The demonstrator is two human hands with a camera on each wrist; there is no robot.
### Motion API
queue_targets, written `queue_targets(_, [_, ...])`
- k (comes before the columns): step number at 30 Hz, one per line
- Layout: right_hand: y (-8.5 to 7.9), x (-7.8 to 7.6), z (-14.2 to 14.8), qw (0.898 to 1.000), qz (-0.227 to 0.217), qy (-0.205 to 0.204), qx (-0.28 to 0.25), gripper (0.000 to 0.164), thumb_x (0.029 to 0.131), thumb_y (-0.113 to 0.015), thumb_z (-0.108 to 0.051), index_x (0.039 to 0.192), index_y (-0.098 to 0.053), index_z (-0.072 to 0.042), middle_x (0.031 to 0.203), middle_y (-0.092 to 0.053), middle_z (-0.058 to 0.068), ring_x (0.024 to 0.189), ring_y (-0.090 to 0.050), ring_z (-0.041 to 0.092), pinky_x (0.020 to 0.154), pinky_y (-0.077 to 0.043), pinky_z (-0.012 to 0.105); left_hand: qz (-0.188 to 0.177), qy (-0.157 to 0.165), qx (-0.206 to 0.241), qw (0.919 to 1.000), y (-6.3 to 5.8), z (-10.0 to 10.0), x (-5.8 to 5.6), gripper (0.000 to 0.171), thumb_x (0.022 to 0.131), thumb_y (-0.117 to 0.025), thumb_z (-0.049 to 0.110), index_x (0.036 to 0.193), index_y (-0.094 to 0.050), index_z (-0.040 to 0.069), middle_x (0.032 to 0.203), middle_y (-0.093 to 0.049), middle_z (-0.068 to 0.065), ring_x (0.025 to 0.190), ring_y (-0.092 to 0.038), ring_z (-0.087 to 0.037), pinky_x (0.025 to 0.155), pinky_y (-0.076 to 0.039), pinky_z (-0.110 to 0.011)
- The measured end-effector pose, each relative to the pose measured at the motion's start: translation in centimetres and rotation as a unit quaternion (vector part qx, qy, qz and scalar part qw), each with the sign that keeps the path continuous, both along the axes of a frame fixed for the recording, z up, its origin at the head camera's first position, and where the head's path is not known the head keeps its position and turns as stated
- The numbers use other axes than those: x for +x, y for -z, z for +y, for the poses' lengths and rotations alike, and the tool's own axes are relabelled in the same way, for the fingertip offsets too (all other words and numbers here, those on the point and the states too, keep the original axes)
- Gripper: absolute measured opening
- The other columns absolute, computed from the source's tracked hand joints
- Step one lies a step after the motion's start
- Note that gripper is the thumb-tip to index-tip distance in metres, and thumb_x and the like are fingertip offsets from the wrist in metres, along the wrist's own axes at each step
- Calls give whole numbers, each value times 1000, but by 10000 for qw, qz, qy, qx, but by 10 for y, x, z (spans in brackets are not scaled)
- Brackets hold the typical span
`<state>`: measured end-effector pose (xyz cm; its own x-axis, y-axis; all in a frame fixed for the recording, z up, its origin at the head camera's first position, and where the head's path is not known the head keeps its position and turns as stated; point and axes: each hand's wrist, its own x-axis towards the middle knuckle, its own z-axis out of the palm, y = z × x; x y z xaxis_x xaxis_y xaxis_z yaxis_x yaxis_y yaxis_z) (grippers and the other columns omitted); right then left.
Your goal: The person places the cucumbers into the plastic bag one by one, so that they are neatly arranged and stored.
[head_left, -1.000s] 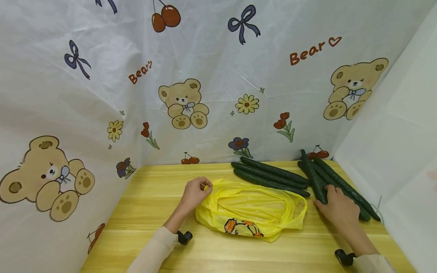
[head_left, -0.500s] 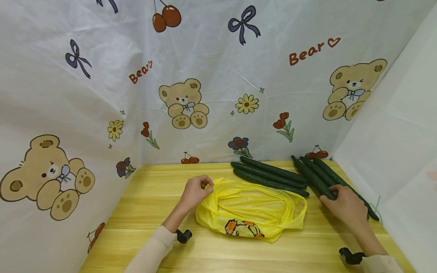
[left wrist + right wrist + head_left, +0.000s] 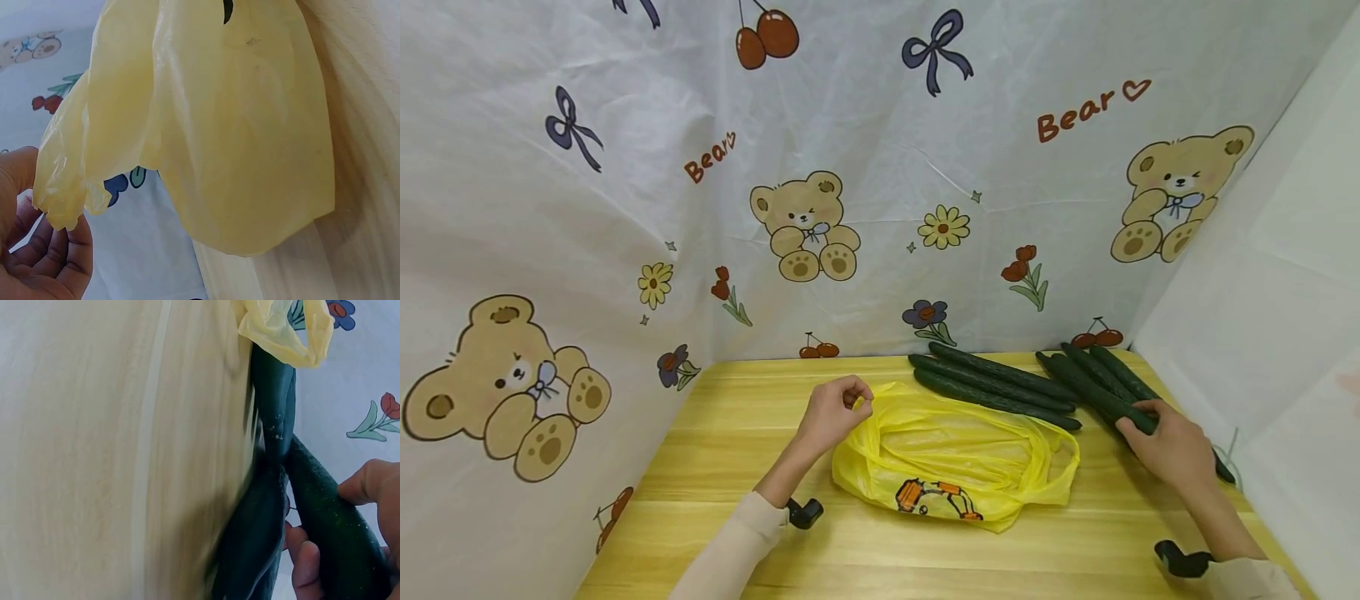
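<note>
My left hand (image 3: pixel 831 412) pinches the left handle of a yellow plastic bag (image 3: pixel 951 454); in the left wrist view, the curled fingers (image 3: pixel 69 256) lie at the tip of the gathered plastic. The bag lies on its side of the table with a loose, crumpled mouth and an orange-and-black print. At the right, my right hand (image 3: pixel 1176 442) grips a dark green cucumber (image 3: pixel 1097 393) near its close end. In the right wrist view, thumb and fingers stand on both sides of the held cucumber (image 3: pixel 334 531), beside other cucumbers (image 3: pixel 250 531).
Behind the bag several cucumbers (image 3: pixel 985 385) lie side by side on the wooden table (image 3: pixel 730 475). More cucumbers (image 3: pixel 1123 375) lie under and behind my right hand. A white bear-print cloth (image 3: pixel 865 150) hangs at the back and left; a plain white wall (image 3: pixel 1285 317) bounds the right.
The right hand has shifted right and lifted the near end of the cucumber, whose far end has swung left. The left hand has risen slightly with the bag handle.
</note>
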<state>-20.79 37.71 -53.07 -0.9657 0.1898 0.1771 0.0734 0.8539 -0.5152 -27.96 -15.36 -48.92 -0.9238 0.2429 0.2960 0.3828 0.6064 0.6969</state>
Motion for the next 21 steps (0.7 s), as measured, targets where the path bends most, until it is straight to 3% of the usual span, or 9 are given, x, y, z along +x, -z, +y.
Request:
queue_targets(16, [-13,9,1,9993,368,-94,-56,53,107,-64,-39,141,-59,2,58,-49,3,49,-41,18,49,-32,33,-81,30,-27,10000,-7,3,-2,7,96,-76,14,102,-78,12,79,-64,6,71,-54,-13,72,-46,-29])
queue_targets(21, [-20,12,3,9991,329,-226,-141,51,106,-65,-37,141,-60,0,69,-62,6,56,-47,16,58,-39,33,-43,2,-57,10000,-6,4,-2,5,96,-75,14,101,-77,13,77,-61,5,70,-51,-12,71,-44,-29])
